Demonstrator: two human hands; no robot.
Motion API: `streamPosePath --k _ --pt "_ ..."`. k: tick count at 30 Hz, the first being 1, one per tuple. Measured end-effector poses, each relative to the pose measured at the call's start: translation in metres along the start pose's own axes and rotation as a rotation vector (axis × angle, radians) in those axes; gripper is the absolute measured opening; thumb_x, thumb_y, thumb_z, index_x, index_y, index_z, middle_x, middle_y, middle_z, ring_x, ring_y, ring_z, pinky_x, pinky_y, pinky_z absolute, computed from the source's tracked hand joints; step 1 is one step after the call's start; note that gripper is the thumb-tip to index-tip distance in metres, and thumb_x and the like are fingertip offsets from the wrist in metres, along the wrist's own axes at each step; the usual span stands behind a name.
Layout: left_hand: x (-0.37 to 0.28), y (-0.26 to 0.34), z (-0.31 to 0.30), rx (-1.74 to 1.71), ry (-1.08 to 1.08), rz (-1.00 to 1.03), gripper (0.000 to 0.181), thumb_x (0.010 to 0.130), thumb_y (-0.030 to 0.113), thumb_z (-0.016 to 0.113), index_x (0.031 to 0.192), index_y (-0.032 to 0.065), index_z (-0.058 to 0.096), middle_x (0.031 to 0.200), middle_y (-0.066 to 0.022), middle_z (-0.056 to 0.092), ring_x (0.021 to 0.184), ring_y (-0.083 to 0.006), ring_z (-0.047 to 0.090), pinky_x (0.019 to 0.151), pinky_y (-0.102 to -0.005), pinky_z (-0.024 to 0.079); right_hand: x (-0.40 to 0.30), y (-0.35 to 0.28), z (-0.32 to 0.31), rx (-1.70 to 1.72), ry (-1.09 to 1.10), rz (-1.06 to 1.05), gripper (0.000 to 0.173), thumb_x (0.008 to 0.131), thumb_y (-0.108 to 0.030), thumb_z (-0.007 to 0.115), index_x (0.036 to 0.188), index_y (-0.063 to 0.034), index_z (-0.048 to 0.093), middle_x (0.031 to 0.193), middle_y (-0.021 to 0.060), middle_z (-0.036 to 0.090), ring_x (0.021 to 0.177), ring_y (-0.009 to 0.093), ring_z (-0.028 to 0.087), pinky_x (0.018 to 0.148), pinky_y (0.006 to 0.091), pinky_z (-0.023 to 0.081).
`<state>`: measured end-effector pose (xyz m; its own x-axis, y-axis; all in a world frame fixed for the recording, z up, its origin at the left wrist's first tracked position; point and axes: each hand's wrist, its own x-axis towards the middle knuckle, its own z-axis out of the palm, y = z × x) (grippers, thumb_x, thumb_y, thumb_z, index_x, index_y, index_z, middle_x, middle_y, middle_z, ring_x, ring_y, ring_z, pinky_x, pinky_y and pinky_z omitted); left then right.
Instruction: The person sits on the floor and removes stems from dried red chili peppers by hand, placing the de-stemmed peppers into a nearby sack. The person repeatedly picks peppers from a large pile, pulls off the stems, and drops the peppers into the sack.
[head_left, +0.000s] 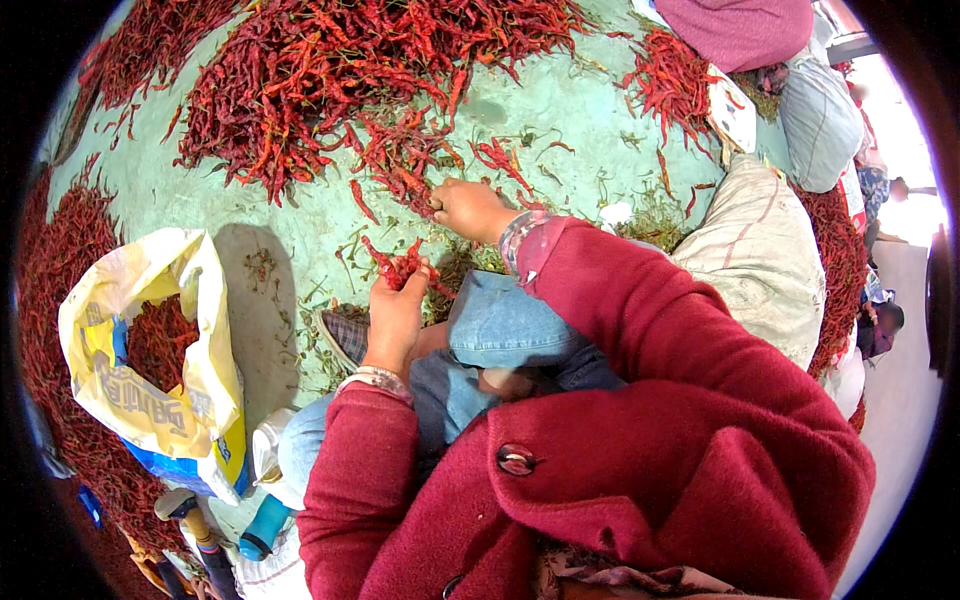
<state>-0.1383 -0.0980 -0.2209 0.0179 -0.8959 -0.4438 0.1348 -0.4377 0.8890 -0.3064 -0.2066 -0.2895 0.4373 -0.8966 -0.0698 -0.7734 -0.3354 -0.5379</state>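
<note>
Several dried red chillies (397, 268) are bunched in my left hand (399, 311), above my shoe and the green floor (259, 199). My right hand (474, 210) reaches past my knee to loose chillies (409, 169) at the near edge of a large chilli pile (337, 82). Its fingers are curled at the end of these chillies; whether they pinch one is hidden. Green stems (319, 352) lie scattered around my shoe and between my hands.
At left stands an open yellow-and-blue woven sack (206, 405) with chillies inside, bearing writing. A long chilli heap (56, 300) lies behind it. Stuffed pale sacks (757, 255) and a smaller chilli pile (667, 82) are at right. A blue bottle (264, 525) lies near my left leg.
</note>
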Motion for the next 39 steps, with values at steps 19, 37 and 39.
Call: streamPosePath --k 19,37,39 --pt "-0.001 0.002 0.000 0.015 0.023 -0.010 0.014 0.085 0.013 0.058 0.090 0.0022 0.064 0.069 0.0045 0.054 0.059 -0.0052 0.041 0.053 -0.0217 0.032 0.001 0.003 0.009 -0.114 -0.056 0.020 0.018 0.073 -0.013 0.057 0.086 -0.0021 0.061 0.090 0.0168 0.060 0.081 0.034 0.060 0.071 0.0434 0.049" --pt "-0.003 0.000 -0.001 -0.021 -0.068 0.055 0.013 0.085 0.014 0.059 0.091 0.0033 0.064 0.073 0.0038 0.057 0.062 -0.0055 0.044 0.055 -0.0217 0.034 -0.075 -0.070 -0.089 0.719 -0.104 0.174 0.021 0.082 -0.016 0.063 0.094 -0.0004 0.058 0.080 0.0026 0.060 0.073 0.009 0.055 0.065 0.0269 0.045" --pt "-0.009 0.012 0.002 -0.049 -0.168 -0.013 0.017 0.085 0.011 0.057 0.099 0.0018 0.061 0.085 0.0005 0.060 0.076 -0.0082 0.051 0.068 -0.0244 0.040 -0.077 -0.075 -0.075 0.559 -0.085 0.065 0.025 0.075 -0.019 0.064 0.092 -0.0008 0.059 0.079 0.0132 0.062 0.072 0.018 0.060 0.066 0.0335 0.047"
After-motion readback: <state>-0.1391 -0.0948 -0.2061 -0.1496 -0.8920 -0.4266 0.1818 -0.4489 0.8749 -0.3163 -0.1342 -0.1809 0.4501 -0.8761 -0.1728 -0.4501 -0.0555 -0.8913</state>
